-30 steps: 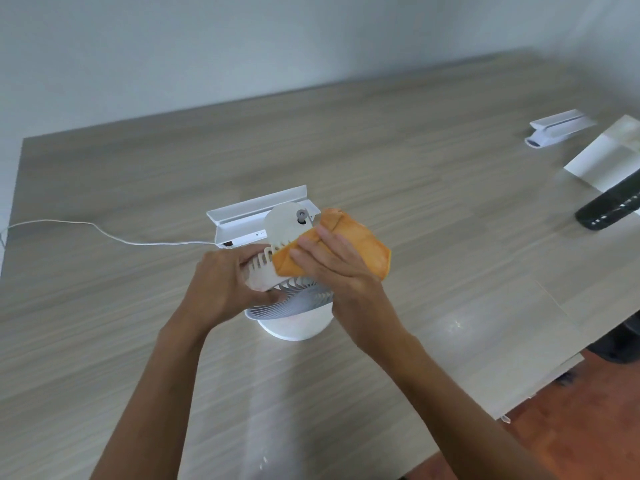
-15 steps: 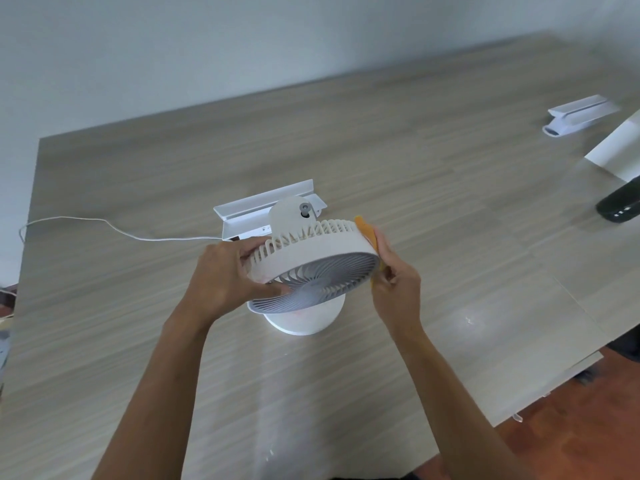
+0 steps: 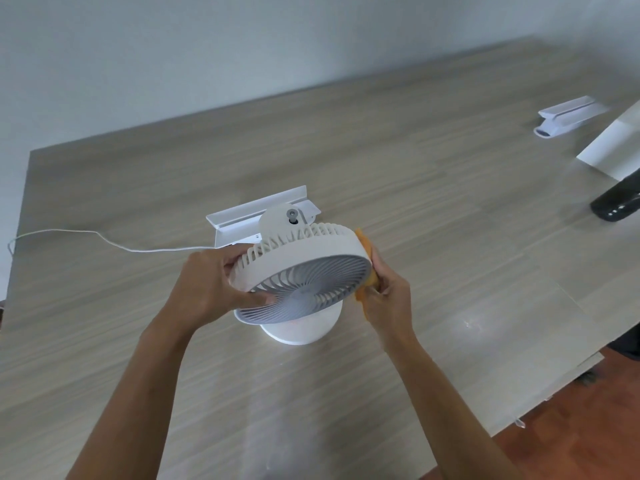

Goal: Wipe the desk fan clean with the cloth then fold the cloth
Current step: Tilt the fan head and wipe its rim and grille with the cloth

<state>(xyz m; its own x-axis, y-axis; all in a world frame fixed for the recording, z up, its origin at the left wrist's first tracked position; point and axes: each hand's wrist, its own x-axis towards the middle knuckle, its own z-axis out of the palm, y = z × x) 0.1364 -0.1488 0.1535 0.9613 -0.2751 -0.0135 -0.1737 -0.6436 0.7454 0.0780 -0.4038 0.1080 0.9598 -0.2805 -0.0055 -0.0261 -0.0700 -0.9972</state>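
Table [image 3: 433,209] carries the desk fan [image 3: 304,271] mid-surface, nearer its front edge; light rigid plastic, it looks tippy, best steadied by the rim. Left hand [image 3: 211,282] clasps that rim; right hand [image 3: 388,299] pinches the soft cloth [image 3: 365,247] against it.
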